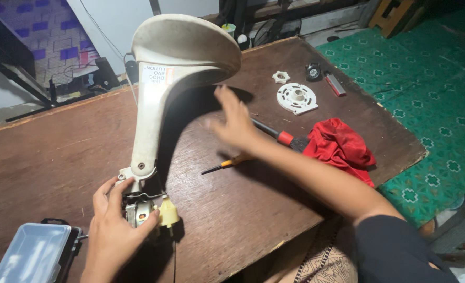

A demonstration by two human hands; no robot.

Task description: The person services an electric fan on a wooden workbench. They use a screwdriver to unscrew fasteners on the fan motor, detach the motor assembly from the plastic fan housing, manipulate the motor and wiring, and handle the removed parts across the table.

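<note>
The left hand (118,222) is clamped on the near motor (141,212), the fan stand (161,89) rising far from it, right hand (234,119) spread open just right of it.

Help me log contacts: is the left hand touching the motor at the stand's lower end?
Touching. The head view shows the left hand wrapped around the motor, thumb and fingers pressed on its sides below the white stand.

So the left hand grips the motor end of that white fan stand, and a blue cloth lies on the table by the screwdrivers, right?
Not quite: the cloth is red, not blue, as the head view shows. The rest holds: the left hand grips the motor end of the white fan stand, and the cloth lies on the table by the screwdrivers.
</note>
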